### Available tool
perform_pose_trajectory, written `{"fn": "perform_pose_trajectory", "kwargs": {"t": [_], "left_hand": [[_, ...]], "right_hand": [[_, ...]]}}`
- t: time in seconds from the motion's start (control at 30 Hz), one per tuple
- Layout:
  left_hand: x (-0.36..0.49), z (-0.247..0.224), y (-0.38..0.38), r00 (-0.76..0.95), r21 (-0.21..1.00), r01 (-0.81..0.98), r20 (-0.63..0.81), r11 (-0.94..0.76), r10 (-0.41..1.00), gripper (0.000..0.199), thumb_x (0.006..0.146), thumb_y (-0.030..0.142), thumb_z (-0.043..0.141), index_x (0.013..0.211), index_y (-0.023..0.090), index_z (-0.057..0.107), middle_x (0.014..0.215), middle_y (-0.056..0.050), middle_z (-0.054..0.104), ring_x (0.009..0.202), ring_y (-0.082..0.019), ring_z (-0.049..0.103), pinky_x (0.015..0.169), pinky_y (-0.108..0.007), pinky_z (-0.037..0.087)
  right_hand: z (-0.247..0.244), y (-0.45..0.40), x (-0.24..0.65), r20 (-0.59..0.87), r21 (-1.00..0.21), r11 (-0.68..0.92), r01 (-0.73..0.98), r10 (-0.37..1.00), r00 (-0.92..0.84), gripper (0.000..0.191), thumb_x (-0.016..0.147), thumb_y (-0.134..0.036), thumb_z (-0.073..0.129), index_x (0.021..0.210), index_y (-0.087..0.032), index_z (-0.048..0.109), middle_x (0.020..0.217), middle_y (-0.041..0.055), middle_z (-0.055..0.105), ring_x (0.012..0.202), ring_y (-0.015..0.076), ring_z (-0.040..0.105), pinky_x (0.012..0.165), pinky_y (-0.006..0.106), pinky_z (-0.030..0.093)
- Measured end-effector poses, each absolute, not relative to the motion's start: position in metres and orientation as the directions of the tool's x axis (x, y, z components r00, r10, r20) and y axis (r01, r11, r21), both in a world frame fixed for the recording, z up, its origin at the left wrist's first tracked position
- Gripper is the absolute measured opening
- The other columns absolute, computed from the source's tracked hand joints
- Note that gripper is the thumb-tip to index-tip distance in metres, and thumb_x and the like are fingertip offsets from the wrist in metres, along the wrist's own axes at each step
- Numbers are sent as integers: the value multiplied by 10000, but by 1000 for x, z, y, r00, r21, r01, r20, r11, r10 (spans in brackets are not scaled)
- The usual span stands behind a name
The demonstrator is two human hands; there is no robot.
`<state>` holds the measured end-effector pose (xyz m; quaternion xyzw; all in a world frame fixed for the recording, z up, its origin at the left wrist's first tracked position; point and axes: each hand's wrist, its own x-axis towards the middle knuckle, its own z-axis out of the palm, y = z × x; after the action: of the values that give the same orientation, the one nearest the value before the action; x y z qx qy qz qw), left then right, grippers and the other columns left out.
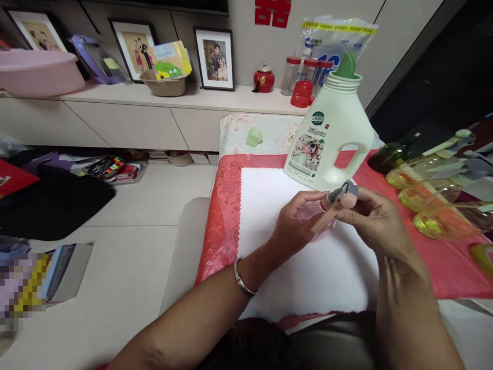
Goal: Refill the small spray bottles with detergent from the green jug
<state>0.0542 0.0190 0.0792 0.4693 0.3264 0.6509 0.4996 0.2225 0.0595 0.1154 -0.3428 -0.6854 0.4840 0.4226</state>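
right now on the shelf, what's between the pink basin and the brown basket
A purple plastic container and a framed photo, partly behind the basket, in the head view.

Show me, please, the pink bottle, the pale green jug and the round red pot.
Pink bottle [308, 211], head view: on its see-through body, partly covered.
Pale green jug [331, 132], head view: middle of its body.
Round red pot [264, 80], head view: front of its belly.

Mat [265, 210] on the table [227, 205], bottle [308, 209] between left hand [289, 226] and right hand [379, 216] above it. From mat centre: jug [339, 118] around 12:30, spray bottles [431, 224] between 2 and 3, floor box [71, 275] at 9. Shelf [242, 100] has basin [38, 74] at 10, pot [264, 81] near 11:30.
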Motion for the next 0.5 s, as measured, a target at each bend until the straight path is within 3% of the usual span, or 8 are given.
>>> {"fn": "perform_pose_trajectory", "kwargs": {"t": [0.2, 0.4, 0.5], "left_hand": [[50, 76, 20, -27, 896, -300, 335, -327, 942, 351, 820, 352, 795, 1108, 193, 675, 1216, -108, 721, 1147, -271, 676, 1032, -429, 525], [50, 71, 23, 44, 874, -406, 310, -266, 950, 459, 849, 432, 768, 1231, 207, 650, 1260, -101, 706, 1163, -269, 671, 1027, -419, 529], [49, 70, 24, 24, 879, -359, 346, -315, 938, 436, 854, 401, 766, 1236, 215, 669, 1251, -95, 704, 1176, -268, 663, 1056, -417, 509]], "right_hand": [[110, 63, 220, 269, -950, 309, 52, 889, -370, 379, 673, -267, 951, 955, -196, 708, 882, 17, 592, 756, 106, 562, 727, 209, 550], [108, 62, 218, 328, -931, 363, 36, 877, -352, 397, 683, -252, 945, 987, -191, 697, 942, 23, 595, 815, 111, 572, 792, 217, 550], [105, 63, 218, 323, -931, 359, 60, 890, -321, 425, 669, -268, 953, 994, -185, 693, 986, 34, 616, 872, 137, 609, 769, 215, 556]]}}
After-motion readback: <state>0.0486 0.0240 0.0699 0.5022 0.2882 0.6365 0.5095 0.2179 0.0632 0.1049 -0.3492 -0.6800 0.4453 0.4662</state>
